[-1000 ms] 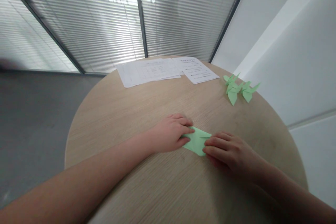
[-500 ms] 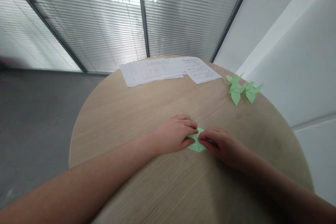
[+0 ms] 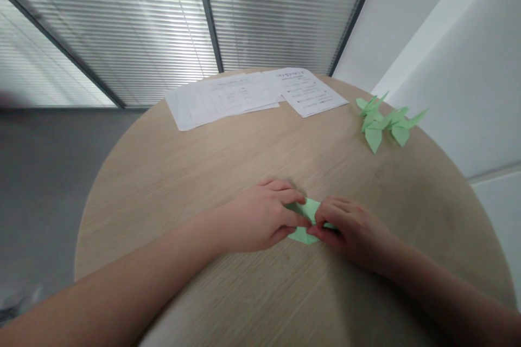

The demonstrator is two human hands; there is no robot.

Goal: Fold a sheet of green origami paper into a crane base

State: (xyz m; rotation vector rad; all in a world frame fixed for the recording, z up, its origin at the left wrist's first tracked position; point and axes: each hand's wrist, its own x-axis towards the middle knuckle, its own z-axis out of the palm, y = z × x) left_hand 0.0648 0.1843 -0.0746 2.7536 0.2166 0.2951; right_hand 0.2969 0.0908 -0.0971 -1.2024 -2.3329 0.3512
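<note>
A small piece of folded green paper (image 3: 302,235) lies on the table between my hands, partly covered by them. My left hand (image 3: 266,216) rests over its left side, fingers apart, the index fingertip pressing near the middle of the paper. My right hand (image 3: 345,227) pinches the paper's right side between thumb and curled fingers, close to the left fingertips. How the layers under the fingers are folded is hidden.
Several green folded-paper cranes (image 3: 373,133) stand at the table's right far side. Printed white sheets (image 3: 228,98) lie along the far edge of the round wooden table (image 3: 163,173). Beyond are window blinds (image 3: 163,27) and a white wall (image 3: 459,81) on the right.
My left index finger has come down onto the middle of the paper, next to my right fingertips. The view has shifted slightly, so the table appears larger.
</note>
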